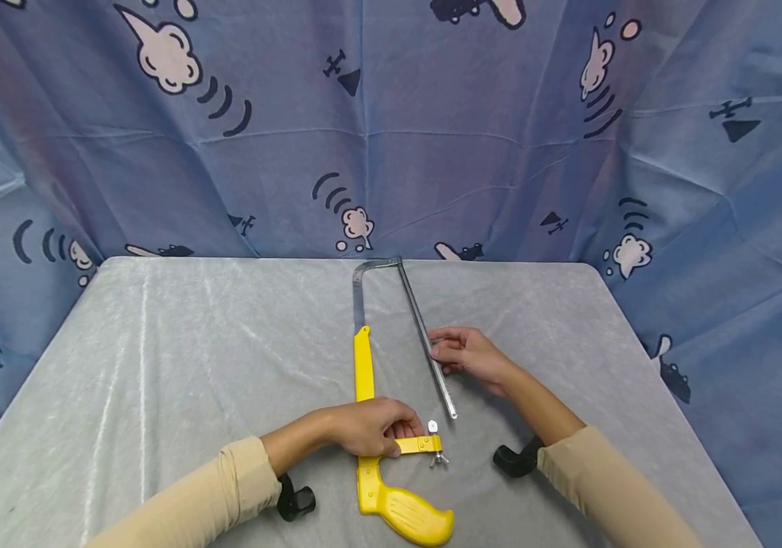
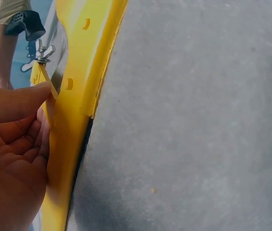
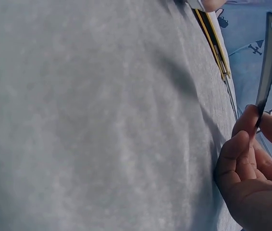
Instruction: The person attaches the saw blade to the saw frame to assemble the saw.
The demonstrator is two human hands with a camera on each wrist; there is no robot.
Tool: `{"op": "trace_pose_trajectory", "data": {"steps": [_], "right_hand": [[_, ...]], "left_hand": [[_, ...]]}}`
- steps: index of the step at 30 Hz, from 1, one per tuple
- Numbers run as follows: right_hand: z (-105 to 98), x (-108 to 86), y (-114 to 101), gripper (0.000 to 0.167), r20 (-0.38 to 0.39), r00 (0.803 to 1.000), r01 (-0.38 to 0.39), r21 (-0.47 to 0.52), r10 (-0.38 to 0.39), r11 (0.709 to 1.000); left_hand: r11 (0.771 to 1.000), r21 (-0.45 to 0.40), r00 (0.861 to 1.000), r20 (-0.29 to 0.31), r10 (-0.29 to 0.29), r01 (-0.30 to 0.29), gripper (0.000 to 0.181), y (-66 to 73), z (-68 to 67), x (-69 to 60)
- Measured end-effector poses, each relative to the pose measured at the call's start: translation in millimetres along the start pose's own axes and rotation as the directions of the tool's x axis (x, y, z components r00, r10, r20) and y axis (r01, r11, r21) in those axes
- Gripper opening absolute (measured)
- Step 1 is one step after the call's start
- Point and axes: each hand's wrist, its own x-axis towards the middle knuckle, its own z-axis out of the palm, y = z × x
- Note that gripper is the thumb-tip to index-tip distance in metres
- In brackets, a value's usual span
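A hacksaw frame with a yellow body (image 1: pixel 363 365) and yellow handle (image 1: pixel 414 516) lies on the grey cloth. My left hand (image 1: pixel 370 426) pinches its short yellow arm (image 1: pixel 418 444), which carries a wing nut (image 1: pixel 439 459); the left wrist view shows the thumb against the yellow metal (image 2: pixel 64 144). My right hand (image 1: pixel 476 358) pinches the saw blade (image 1: pixel 425 335) between thumb and fingers, as the right wrist view shows with the blade (image 3: pixel 269 62). The blade's far end meets the frame's grey metal arm (image 1: pixel 377 264); its near end hangs apart from the wing-nut arm.
The grey cloth (image 1: pixel 158 380) covers the table, and a blue patterned curtain (image 1: pixel 432 152) stands behind and at both sides. Black wrist-worn mounts (image 1: pixel 295 498) stick out beside both sleeves.
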Motion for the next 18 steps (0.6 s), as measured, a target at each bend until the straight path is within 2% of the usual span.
{"op": "trace_pose_trajectory", "data": {"steps": [8, 18], "right_hand": [[4.9, 0.5, -1.1, 0.048, -0.013, 1.0, -0.018, -0.002, 0.018, 1.0], [10.4, 3.3, 0.8, 0.05, 0.0, 1.0, 0.016, -0.051, -0.016, 0.999]], "left_hand": [[1.0, 0.0, 1.0, 0.001, 0.0, 0.0, 0.028, -0.4, -0.1, 0.2], [1.0, 0.008, 1.0, -0.006, -0.001, 0.001, 0.027, 0.5, 0.3, -0.5]]}}
